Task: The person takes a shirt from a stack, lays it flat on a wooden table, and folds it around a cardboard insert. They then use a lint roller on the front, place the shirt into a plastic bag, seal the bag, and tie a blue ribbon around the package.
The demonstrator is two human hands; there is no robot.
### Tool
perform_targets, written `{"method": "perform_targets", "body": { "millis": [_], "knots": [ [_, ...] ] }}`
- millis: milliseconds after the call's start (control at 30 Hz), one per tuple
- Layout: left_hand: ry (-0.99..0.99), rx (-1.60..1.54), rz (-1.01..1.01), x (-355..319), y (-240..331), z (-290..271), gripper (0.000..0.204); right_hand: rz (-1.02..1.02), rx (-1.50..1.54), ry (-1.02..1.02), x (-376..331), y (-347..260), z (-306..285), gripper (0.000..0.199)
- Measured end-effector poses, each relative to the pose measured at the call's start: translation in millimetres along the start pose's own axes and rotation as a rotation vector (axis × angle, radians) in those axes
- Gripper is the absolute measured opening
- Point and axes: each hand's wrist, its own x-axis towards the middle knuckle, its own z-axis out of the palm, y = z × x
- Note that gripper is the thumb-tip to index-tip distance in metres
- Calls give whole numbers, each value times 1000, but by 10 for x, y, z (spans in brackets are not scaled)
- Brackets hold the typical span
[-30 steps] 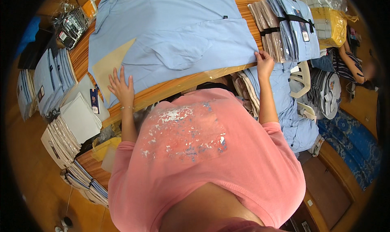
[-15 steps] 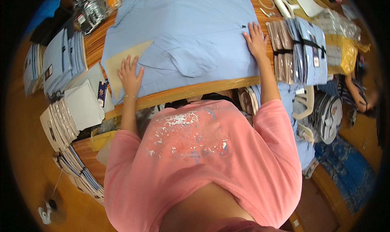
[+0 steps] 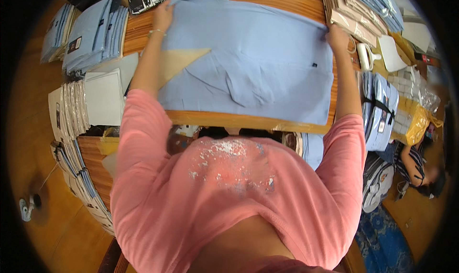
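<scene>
A light blue shirt [image 3: 267, 39] lies spread on the wooden table in front of me, its sleeve bunched into creases across the near middle. Beside that sleeve, a flat yellowish-beige piece [image 3: 179, 63] shows as a triangle; whether it is card or cloth I cannot tell. My left hand [image 3: 163, 16] is closed at the shirt's far left edge, its fingertips partly hidden. At the far right corner my right hand [image 3: 337, 37] pinches the fabric. A small dark tag [image 3: 314, 64] sits on the shirt near its right side.
Packed blue shirts [image 3: 88, 34] stand at the left, near white sheets [image 3: 103, 96] and bagged beige garments [image 3: 69, 106]. On the right are beige bundles [image 3: 351, 22], a white handled tool [image 3: 367, 58] and strapped blue shirts [image 3: 382, 106]. Another person [image 3: 413, 163] is at the far right.
Both my hands have moved away from me, from lying flat on the shirt to gripping its far edges. The view has shifted, and the shirt's far right corner is slightly drawn up.
</scene>
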Motion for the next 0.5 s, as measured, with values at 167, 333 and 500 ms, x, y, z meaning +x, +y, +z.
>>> {"method": "perform_targets", "body": {
  "millis": [167,333,500],
  "knots": [
    [-110,-335,9,-740,680,-1055,33,30,386,133,-1015,213,-836,23],
    [-345,-276,-100,-1972,242,-1637,27,126,563,96,-2320,127,-1052,25],
    [-439,-55,103,-2778,31,-1403,20,94,432,-173,-3012,-31,-491,29]
  ]
}}
